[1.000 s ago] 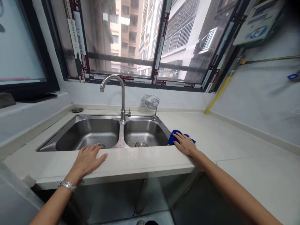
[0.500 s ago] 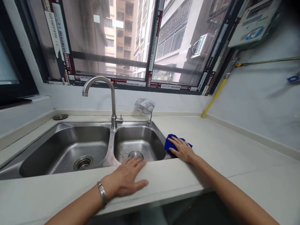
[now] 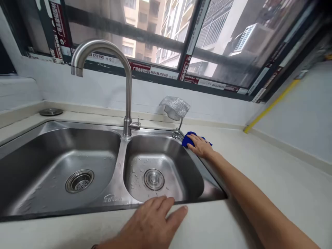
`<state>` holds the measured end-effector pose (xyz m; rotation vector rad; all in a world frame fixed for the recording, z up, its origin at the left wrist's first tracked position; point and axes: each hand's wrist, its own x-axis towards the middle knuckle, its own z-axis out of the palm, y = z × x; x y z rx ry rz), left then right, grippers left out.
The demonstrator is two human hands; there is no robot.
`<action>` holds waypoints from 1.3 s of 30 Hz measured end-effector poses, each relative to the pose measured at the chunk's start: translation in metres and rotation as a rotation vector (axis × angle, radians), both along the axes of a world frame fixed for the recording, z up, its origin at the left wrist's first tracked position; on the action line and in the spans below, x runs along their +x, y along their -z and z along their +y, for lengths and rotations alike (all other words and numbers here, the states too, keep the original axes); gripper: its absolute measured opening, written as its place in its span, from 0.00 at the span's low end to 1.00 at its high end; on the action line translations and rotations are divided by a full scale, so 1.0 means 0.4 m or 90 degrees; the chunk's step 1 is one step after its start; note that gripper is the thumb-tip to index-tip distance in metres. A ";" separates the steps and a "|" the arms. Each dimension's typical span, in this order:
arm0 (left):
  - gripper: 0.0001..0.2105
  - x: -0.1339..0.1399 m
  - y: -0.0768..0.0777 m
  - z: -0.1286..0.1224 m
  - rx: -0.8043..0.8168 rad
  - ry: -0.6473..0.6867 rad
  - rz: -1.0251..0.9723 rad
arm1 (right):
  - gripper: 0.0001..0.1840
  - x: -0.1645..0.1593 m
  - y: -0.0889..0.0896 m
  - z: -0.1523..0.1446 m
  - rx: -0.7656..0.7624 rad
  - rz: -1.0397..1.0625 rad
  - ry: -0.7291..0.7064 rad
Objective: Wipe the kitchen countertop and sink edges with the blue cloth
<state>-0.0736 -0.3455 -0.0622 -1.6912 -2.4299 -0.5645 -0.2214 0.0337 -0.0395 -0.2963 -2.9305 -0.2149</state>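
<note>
My right hand [image 3: 201,146] presses down on a bunched blue cloth [image 3: 188,138] at the right rim of the small sink bowl, close to its back corner. Parts of the cloth show around the fingers; the rest is hidden beneath the palm. My left hand [image 3: 153,221] lies flat on the front strip of the white countertop [image 3: 204,221], fingers apart and holding nothing, its fingertips by the front edge of the sink. Below them is the stainless steel double sink [image 3: 121,173], with water drops in both bowls.
A tall curved faucet [image 3: 128,90] rises behind the divider. Back right, a small spout [image 3: 177,134] is covered by silvery bubble wrap [image 3: 176,107]. A round metal lid [image 3: 51,112] lies at the back left. A yellow pipe [image 3: 271,105] runs down the right wall beside the window.
My right hand has slid the blue cloth back along the sink's right rim. The view has moved closer and tilted down; my left hand stays on the front counter.
</note>
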 end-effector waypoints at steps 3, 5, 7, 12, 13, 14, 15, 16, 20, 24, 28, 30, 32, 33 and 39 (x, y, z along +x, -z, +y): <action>0.21 -0.012 0.038 0.019 0.056 -0.007 0.145 | 0.34 -0.076 -0.002 0.013 -0.001 0.007 -0.009; 0.16 -0.015 0.042 0.027 0.080 -0.020 0.201 | 0.35 -0.115 -0.003 0.017 -0.005 0.008 -0.013; 0.14 -0.016 0.039 0.032 0.097 -0.029 0.229 | 0.35 -0.142 -0.003 0.016 -0.003 0.009 -0.013; 0.15 -0.020 0.029 0.029 0.052 -0.025 0.209 | 0.34 -0.154 0.004 0.010 0.002 0.026 -0.027; 0.16 -0.020 0.028 0.026 0.033 -0.016 0.194 | 0.34 -0.145 0.005 0.009 0.001 0.026 -0.029; 0.19 -0.019 0.025 0.021 0.012 -0.009 0.173 | 0.34 -0.132 0.006 0.008 0.001 0.026 -0.031; 0.22 -0.018 0.021 0.015 -0.012 -0.002 0.145 | 0.34 -0.115 0.006 0.007 0.003 0.024 -0.036; 0.26 -0.015 0.015 0.009 -0.036 -0.001 0.108 | 0.34 -0.094 0.006 0.006 0.005 0.021 -0.042; 0.37 0.005 -0.036 -0.017 -0.087 -0.019 -0.086 | 0.32 0.022 0.001 0.002 0.023 0.001 -0.068; 0.36 0.019 -0.095 -0.031 -0.109 -0.034 -0.200 | 0.32 0.164 0.005 0.001 0.022 -0.004 -0.107; 0.35 0.017 -0.118 -0.033 -0.102 -0.016 -0.208 | 0.32 0.299 0.020 0.013 -0.031 0.010 -0.139; 0.34 0.014 -0.121 -0.035 -0.094 -0.003 -0.202 | 0.32 0.366 0.033 0.031 -0.051 0.020 -0.107; 0.33 0.011 -0.124 -0.038 -0.094 0.008 -0.199 | 0.33 0.441 0.046 0.058 -0.058 0.030 -0.058; 0.33 0.010 -0.125 -0.040 -0.096 0.013 -0.197 | 0.34 0.483 0.052 0.074 -0.056 0.032 -0.031; 0.33 0.006 -0.119 -0.043 -0.092 0.024 -0.145 | 0.36 0.774 0.070 0.140 -0.042 0.019 0.095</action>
